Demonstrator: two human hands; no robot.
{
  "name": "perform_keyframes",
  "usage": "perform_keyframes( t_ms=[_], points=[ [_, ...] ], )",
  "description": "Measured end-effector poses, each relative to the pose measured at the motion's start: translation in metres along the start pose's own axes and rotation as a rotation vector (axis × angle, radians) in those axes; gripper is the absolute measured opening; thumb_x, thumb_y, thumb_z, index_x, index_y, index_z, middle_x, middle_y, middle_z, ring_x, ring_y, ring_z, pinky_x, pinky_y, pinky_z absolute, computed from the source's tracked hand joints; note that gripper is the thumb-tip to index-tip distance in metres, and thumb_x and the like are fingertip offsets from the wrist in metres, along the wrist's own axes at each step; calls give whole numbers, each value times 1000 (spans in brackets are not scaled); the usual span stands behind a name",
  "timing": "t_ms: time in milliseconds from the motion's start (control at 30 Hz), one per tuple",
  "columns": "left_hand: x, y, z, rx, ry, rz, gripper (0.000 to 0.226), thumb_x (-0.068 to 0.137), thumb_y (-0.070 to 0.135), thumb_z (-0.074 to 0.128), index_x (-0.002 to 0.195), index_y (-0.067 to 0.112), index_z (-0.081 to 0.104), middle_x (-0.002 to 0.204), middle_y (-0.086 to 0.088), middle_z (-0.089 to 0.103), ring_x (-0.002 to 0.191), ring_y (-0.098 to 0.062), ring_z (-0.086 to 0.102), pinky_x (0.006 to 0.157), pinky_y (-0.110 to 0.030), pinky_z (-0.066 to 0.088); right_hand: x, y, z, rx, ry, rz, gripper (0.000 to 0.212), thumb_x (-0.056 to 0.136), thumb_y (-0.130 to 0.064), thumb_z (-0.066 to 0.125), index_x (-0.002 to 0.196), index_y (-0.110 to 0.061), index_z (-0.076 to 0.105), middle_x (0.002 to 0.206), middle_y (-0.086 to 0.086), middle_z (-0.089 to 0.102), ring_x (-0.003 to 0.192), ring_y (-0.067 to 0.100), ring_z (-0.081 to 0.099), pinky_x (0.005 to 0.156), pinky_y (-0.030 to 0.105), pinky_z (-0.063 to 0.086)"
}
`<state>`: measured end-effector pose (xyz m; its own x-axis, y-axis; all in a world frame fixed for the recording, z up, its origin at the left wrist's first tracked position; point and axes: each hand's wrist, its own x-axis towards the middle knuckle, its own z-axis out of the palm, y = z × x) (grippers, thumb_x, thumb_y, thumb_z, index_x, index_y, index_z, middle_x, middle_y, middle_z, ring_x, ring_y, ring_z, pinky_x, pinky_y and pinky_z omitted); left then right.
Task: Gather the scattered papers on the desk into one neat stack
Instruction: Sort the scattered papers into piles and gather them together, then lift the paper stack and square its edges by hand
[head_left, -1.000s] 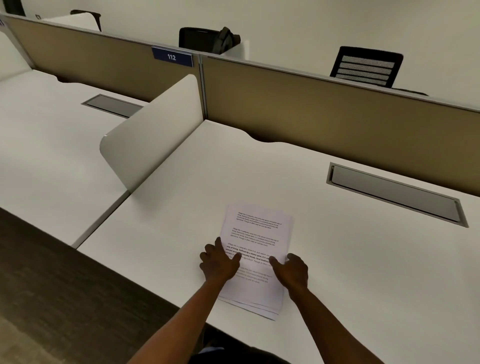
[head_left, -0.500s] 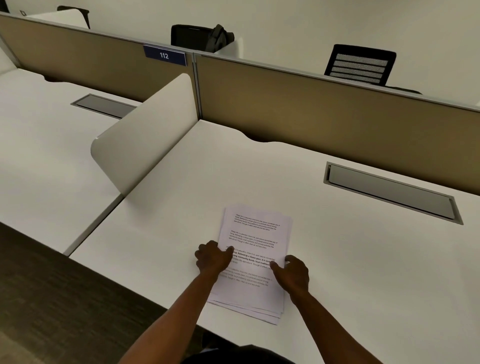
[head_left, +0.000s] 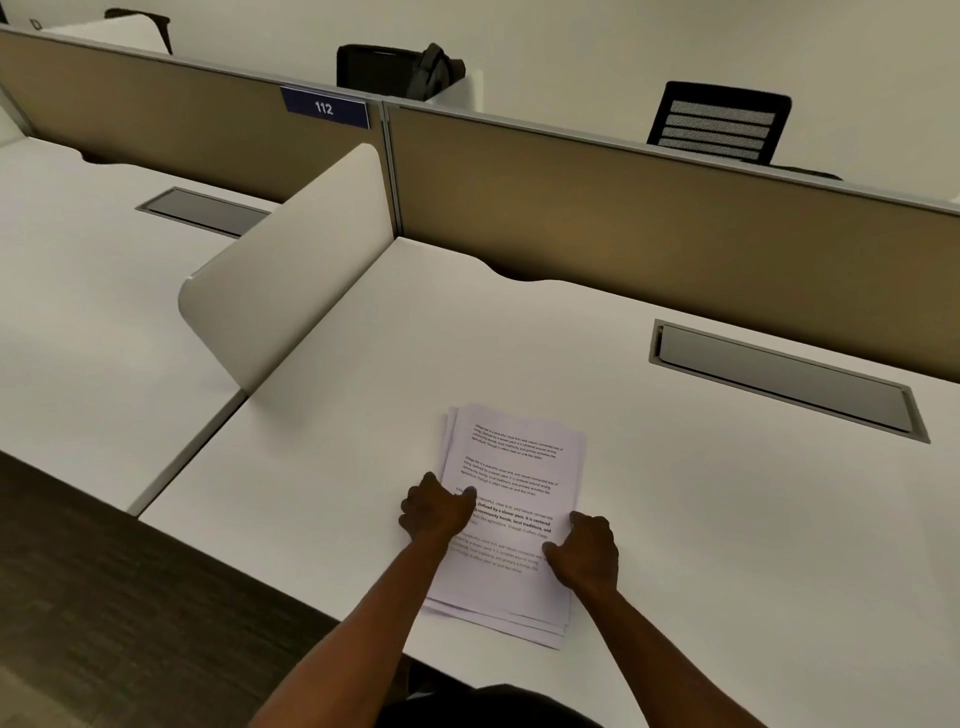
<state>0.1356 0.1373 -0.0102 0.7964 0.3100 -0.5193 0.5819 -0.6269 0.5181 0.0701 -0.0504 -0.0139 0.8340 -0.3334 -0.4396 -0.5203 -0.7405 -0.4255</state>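
Observation:
A stack of printed white papers lies on the white desk, near its front edge. The sheets overlap closely, with a few edges fanning out at the top left and the bottom. My left hand presses against the stack's left edge, thumb resting on the top sheet. My right hand grips the right edge, fingers curled on the paper. Both forearms reach in from the bottom of the view.
A white curved divider separates this desk from the neighbouring one on the left. A tan partition with a "112" sign runs along the back. A grey cable hatch sits at right. Black chairs stand beyond.
Both hands slid from on top of the stack outward to its side edges. The sheets look a little more squared together.

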Motion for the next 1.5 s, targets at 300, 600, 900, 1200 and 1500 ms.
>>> perform_keyframes(
  t_ms=[300, 600, 900, 1200, 1500],
  points=[
    [5, -5, -8, -345, -32, 37, 46, 81, 30, 76, 121, 13, 59, 119, -11, 66, 99, -25, 64, 85, -32, 54, 1, 1, 0, 7, 16, -8, 68, 80, -38, 69, 138, -11, 47, 134, 13, 50, 122, 26, 53, 99, 32, 44],
    [13, -6, -7, -497, -181, 82, 45, 91, 6, 58, 135, 13, 50, 127, -15, 63, 102, -28, 63, 87, -35, 54, 4, 6, 2, 61, 41, -13, 72, 81, -46, 69, 140, -12, 47, 135, 10, 54, 125, 24, 51, 102, 33, 42],
    [5, 2, -26, -822, -468, 284, 43, 94, 4, 62, 133, 16, 53, 118, -16, 71, 104, -32, 70, 80, -36, 61, 23, 11, -27, 842, -48, 144, 75, 82, -51, 68, 145, -21, 41, 134, 12, 57, 119, 29, 57, 99, 43, 49],
    [-11, 25, -31, -999, -762, 376, 48, 96, -3, 54, 140, 16, 47, 132, -20, 63, 116, -31, 65, 93, -36, 57, 17, 9, -53, 1175, -395, 297, 59, 79, -48, 69, 124, -11, 60, 105, 15, 67, 93, 28, 61, 82, 39, 49],
    [-12, 45, -29, -989, -726, 392, 51, 96, -1, 54, 143, 15, 45, 133, -19, 63, 117, -32, 64, 97, -42, 56, 9, 13, -57, 1576, -573, 161, 48, 94, -30, 59, 137, -9, 54, 138, 21, 57, 131, 41, 50, 111, 60, 35]
  ],
)
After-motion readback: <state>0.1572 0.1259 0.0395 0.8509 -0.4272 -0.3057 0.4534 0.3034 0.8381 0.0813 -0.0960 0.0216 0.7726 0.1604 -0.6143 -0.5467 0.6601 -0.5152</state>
